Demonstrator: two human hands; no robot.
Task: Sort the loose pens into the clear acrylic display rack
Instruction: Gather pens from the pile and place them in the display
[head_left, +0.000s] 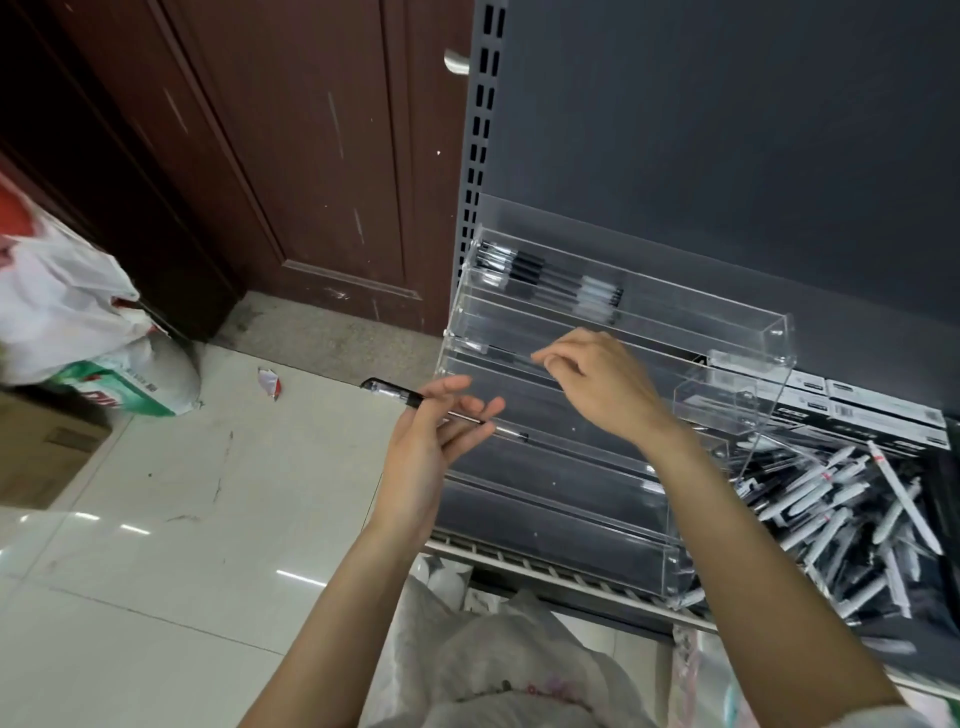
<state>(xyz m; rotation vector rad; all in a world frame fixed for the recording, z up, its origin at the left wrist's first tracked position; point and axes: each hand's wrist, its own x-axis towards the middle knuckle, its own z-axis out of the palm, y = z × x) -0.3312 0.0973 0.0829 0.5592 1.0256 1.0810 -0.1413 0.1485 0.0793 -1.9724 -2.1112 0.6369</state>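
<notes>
Pens (550, 285) already fill the top tier of the clear acrylic rack (613, 415) at the shelf's left end. Left hand (431, 447) holds a black pen (415, 400) across loosely curled fingers; right hand (597, 384) pinches another pen (511, 358), hard to make out, at the second tier. Loose pens (841, 514) heap to the rack's right.

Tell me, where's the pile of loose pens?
The pens lie at the right of the head view, on the shelf beside the rack.
</notes>
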